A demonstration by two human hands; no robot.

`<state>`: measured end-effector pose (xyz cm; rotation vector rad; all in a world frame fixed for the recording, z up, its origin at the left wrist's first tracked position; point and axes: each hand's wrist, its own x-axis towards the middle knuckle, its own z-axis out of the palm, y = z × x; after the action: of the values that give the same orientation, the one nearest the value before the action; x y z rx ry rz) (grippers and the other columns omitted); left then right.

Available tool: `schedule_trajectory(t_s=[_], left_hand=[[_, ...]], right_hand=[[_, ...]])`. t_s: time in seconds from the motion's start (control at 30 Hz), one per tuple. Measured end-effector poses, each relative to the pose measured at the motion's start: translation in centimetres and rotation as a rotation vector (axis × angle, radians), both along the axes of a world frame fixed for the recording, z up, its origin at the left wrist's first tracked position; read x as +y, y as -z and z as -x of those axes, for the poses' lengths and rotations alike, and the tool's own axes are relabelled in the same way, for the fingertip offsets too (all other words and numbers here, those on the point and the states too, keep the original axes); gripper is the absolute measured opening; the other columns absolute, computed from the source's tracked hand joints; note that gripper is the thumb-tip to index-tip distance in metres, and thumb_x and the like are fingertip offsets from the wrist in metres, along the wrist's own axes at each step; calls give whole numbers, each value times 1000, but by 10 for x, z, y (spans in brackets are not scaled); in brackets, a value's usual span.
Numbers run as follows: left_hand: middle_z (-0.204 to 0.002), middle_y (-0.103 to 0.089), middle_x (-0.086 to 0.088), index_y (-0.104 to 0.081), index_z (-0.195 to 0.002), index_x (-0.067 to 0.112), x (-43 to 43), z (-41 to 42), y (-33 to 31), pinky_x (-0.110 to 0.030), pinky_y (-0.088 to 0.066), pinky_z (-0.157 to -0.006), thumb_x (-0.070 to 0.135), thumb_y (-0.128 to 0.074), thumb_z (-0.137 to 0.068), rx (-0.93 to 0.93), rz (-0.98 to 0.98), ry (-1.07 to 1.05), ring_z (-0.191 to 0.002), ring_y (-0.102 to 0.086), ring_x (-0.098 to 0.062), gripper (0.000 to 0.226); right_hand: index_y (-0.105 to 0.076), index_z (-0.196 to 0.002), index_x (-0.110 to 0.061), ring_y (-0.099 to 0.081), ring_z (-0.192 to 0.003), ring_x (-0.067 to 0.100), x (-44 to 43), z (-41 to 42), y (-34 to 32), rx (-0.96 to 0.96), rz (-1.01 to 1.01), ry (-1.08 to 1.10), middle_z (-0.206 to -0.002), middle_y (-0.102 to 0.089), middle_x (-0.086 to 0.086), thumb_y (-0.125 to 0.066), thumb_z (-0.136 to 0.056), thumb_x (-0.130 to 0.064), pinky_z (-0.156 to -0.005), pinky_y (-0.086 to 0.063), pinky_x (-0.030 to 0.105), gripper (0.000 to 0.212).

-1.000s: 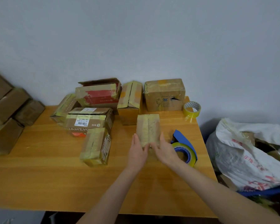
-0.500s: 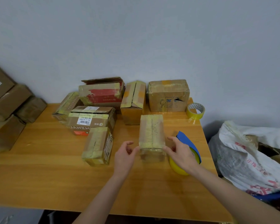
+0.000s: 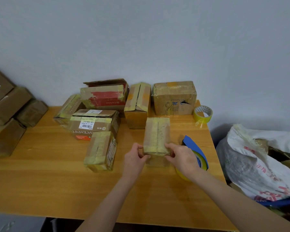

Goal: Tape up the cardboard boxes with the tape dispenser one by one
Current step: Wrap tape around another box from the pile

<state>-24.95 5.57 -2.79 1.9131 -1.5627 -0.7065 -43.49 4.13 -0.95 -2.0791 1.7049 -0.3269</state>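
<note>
A small taped cardboard box (image 3: pixel 156 133) stands on the wooden table (image 3: pixel 57 181), its long side pointing away from me. My left hand (image 3: pixel 135 159) grips its near left corner with curled fingers. My right hand (image 3: pixel 182 158) grips its near right corner. The blue tape dispenser (image 3: pixel 195 148) with a yellow roll lies just right of the box, partly hidden behind my right hand. Neither hand holds it.
Several taped boxes cluster at the back: a small one (image 3: pixel 100 150) left of my hands, a labelled one (image 3: pixel 94 123), a red-printed one (image 3: pixel 105 95), two more by the wall. A spare tape roll (image 3: pixel 203 113) sits back right. Stacked boxes (image 3: pixel 7 111) stand left, a white bag (image 3: pixel 261 158) right.
My hands came off the box's near end, spread apart, then closed on its near corners. The view shifted slightly left.
</note>
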Motion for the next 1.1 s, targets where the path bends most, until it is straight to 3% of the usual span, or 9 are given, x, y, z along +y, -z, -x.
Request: schedule_trajectory(t_s=[0.1,0.2,0.27,0.43,0.63,0.7,0.8,0.93,1.1], left_hand=[[-91,-51,9,-48,-103,20,-5,-1,-1,-19,-45,-68,35,-81,-72,-192,-39,53,-82,-52,-8,49],[-122,-53,6,-43,-133,18,-11,-1,2,-29,-52,-89,43,-81,-70,-141,-10,147,-107,-55,-10,78],[-127,-60,2,-37,-145,19,-13,-1,3,-34,-53,-91,43,-80,-73,-126,24,182,-110,-59,-14,87],[-118,-68,-6,-40,-145,17,-14,-4,7,-27,-54,-86,22,-82,-73,-80,68,154,-93,-67,-16,84],[-132,-59,2,-31,-144,32,-9,-15,6,-30,-49,-98,1,-72,-79,12,56,224,-110,-61,-7,83],[-130,-56,10,-26,-145,33,-9,-16,2,-22,-46,-100,4,-72,-80,35,18,245,-109,-57,-1,85],[-123,-56,13,-31,-148,23,-8,-12,4,-3,-38,-89,10,-72,-82,25,13,209,-104,-56,1,79],[-128,-63,-3,-34,-147,19,-11,-10,11,-20,-46,-96,9,-72,-83,-44,45,169,-108,-62,-11,75],[-130,-59,5,-38,-146,21,-15,-7,-1,-28,-52,-93,33,-68,-87,40,-91,151,-108,-59,-9,67]], right_hand=[[-46,-121,-23,-61,-87,18,-1,-6,-9,168,11,-40,-103,-63,-2,-60,-88,-54,-66,-45,29,48],[-40,-114,-21,-51,-75,17,-6,-13,-11,233,24,-45,-100,-62,-2,-51,-85,-67,-61,-40,28,55],[-37,-111,-20,-49,-74,17,-9,-15,-10,239,30,-54,-100,-63,1,-49,-88,-65,-61,-40,28,52],[-38,-112,-18,-58,-82,22,-11,-15,-4,191,42,-63,-103,-62,3,-55,-90,-55,-64,-38,29,46],[-41,-119,-20,-60,-98,22,-9,-3,1,44,-66,-98,-115,-61,2,-67,-89,-35,-73,-44,28,42],[-43,-124,-22,-60,-100,21,-11,5,-1,-48,-151,-100,-117,-62,2,-72,-85,-36,-79,-50,31,50],[-44,-126,-22,-61,-100,22,-11,10,0,-30,-144,-107,-115,-65,3,-69,-88,-31,-81,-52,35,47],[-43,-123,-21,-63,-91,23,-6,3,6,32,-34,-100,-106,-66,3,-64,-92,-32,-69,-46,30,40],[-49,-118,-23,-60,-89,16,-12,7,0,-140,-124,-50,-103,-61,-3,-69,-86,-44,-74,-52,31,43]])
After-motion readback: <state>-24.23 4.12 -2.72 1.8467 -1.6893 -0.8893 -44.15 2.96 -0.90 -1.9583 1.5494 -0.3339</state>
